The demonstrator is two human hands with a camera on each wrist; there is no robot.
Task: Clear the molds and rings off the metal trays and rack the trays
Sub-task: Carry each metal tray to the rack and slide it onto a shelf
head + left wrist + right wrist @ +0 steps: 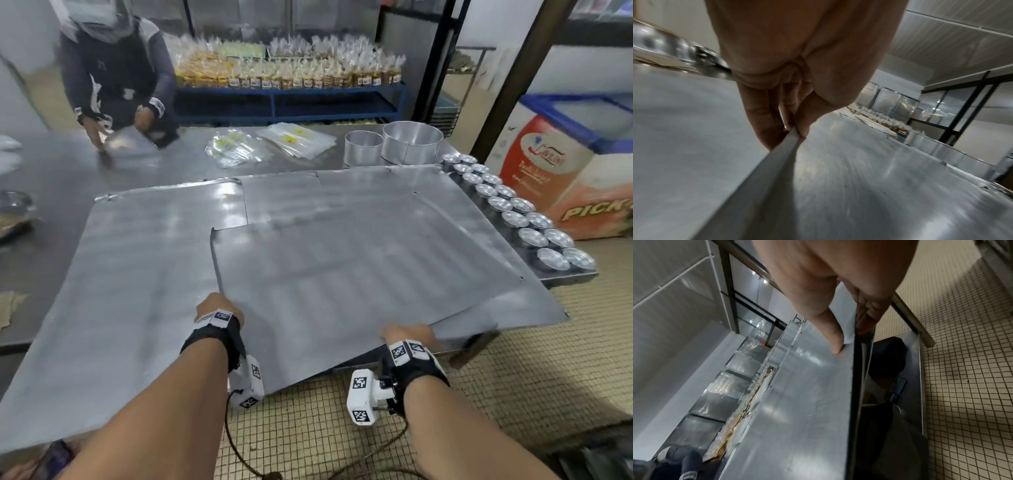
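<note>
Several flat metal trays overlap on the steel table (pixel 51 178). My left hand (pixel 219 308) and right hand (pixel 407 334) grip the near edge of the top tray (pixel 342 274), which juts past the table edge. In the left wrist view my left hand (pixel 793 131) pinches that tray's rim (pixel 777 155), thumb on top and fingers beneath. In the right wrist view my right hand (pixel 849 340) holds the top tray (pixel 797 402) the same way. A larger tray (pixel 120 291) lies to the left. Small round molds (pixel 513 212) line the table's right edge. Two metal rings (pixel 411 142) stand behind the trays.
Across the table at the far left a person (pixel 116 75) handles a plastic bag. Clear bags (pixel 267 144) lie at the back of the table. A blue shelf (pixel 291 99) of packed goods stands behind. A chest freezer (pixel 565 164) sits at the right, on the tiled floor (pixel 513 394).
</note>
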